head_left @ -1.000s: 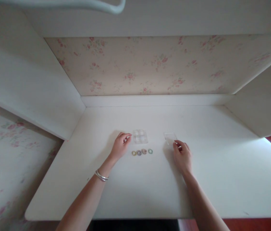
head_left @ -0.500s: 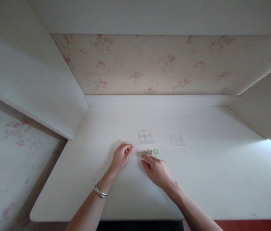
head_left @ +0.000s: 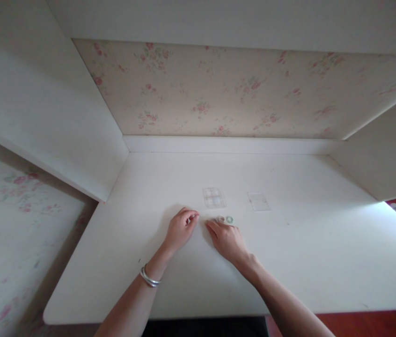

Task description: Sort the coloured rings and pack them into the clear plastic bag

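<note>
Your right hand [head_left: 229, 241] is reaching in from the near right, palm down, and its thumb and forefinger are coming together just beside the left end of a short row of rings. Its fingers are covering that end, so you cannot tell whether they are grasping a ring or only touching the bench [head_left: 310, 252].

Your left hand [head_left: 181, 229] is curling at the left of the row, apart from the right hand, with its thumb and forefinger bending toward each other. No object is showing clearly between them, but the tips are too small to tell whether they are pinching anything. A silver bangle [head_left: 149, 277] is circling your left wrist.

Just past your right fingers, a greyish ring [head_left: 215, 220] is peeking out, partly hidden. A pinkish-brown ring [head_left: 222, 219] is lying to the right of it, and a pale green ring [head_left: 230, 223] is lying at the right end of the row, near the back of your right hand.

On the far side of the rings, a clear divided box [head_left: 214, 198] is sitting flat on the bench, its compartments facing up. To the right of the box and well apart from it, a clear flat lid [head_left: 259, 201] is lying on the white surface. Beyond both, flowered wallpaper [head_left: 201, 93] is covering the far wall.
</note>
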{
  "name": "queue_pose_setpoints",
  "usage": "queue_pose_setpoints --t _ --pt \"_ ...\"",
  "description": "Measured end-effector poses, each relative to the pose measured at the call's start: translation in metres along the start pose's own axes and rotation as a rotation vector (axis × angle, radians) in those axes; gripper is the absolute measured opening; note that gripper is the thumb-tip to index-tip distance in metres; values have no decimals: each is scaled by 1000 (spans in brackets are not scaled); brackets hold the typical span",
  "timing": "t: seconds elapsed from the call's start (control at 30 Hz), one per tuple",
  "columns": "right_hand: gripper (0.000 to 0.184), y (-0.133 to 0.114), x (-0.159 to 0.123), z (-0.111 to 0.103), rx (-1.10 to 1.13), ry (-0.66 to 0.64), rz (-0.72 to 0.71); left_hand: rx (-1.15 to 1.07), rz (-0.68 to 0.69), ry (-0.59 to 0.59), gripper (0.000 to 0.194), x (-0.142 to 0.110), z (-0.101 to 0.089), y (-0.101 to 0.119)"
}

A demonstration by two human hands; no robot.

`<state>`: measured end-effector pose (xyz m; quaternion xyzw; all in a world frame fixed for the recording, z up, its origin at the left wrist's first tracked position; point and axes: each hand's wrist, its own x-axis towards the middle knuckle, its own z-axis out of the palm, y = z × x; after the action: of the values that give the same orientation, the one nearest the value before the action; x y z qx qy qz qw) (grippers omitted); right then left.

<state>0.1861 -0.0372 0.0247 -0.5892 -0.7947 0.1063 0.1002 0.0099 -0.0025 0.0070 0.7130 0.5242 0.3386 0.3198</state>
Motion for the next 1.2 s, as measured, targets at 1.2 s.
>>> queue_pose_setpoints --t 1.2 --pt "31 41 -5 -22 437 209 176 281 170 -149 20 -13 9 15"
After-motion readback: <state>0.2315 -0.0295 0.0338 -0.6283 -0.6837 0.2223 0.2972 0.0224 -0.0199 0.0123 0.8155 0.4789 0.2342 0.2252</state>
